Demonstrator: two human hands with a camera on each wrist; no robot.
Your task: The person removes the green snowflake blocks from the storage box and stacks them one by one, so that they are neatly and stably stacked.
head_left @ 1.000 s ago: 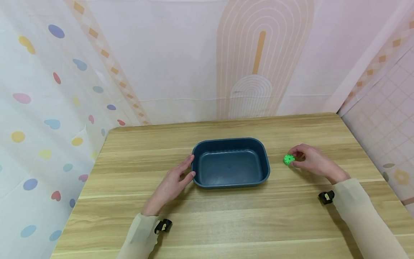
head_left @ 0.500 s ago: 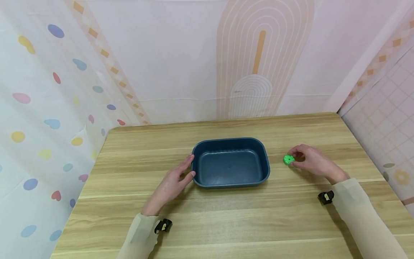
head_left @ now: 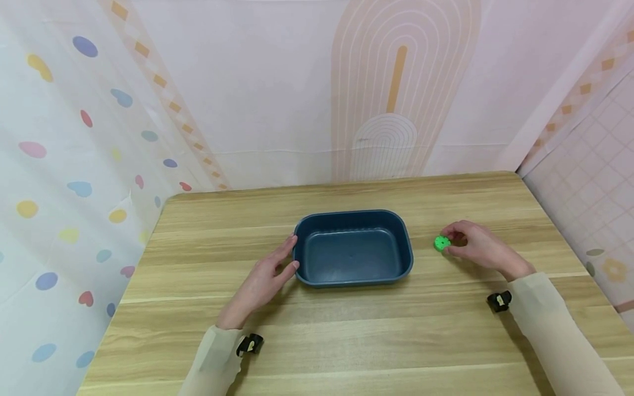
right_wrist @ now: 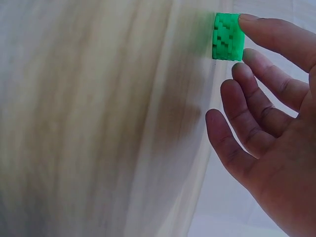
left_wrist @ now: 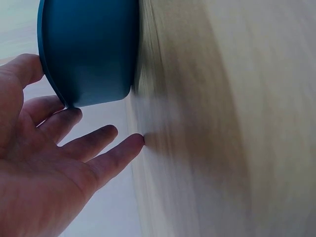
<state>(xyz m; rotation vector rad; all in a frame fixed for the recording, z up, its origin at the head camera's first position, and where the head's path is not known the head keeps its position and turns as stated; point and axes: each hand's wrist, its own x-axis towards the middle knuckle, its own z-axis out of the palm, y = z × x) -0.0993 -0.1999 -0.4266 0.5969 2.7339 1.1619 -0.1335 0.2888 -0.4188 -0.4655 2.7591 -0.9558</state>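
A dark blue rectangular plastic bin (head_left: 353, 256) stands on the wooden table. At its left end, my left hand (head_left: 261, 281) touches the rim with the thumb and fingertips, its fingers fairly straight; the left wrist view shows the lower fingers spread beneath the bin's corner (left_wrist: 94, 59). To the right of the bin is a short round stack of green notched discs (head_left: 442, 243), with staggered slots along its side (right_wrist: 228, 37). My right hand (head_left: 474, 245) pinches that stack between thumb and index finger, the other fingers loosely bent. The stack sits at or very close to the tabletop.
The wooden table (head_left: 317, 341) reaches back to a patterned cloth (head_left: 267, 110) hanging behind it. More printed cloth hangs at the left and right sides. A black wrist device (head_left: 250, 345) is worn on each arm near the sleeve.
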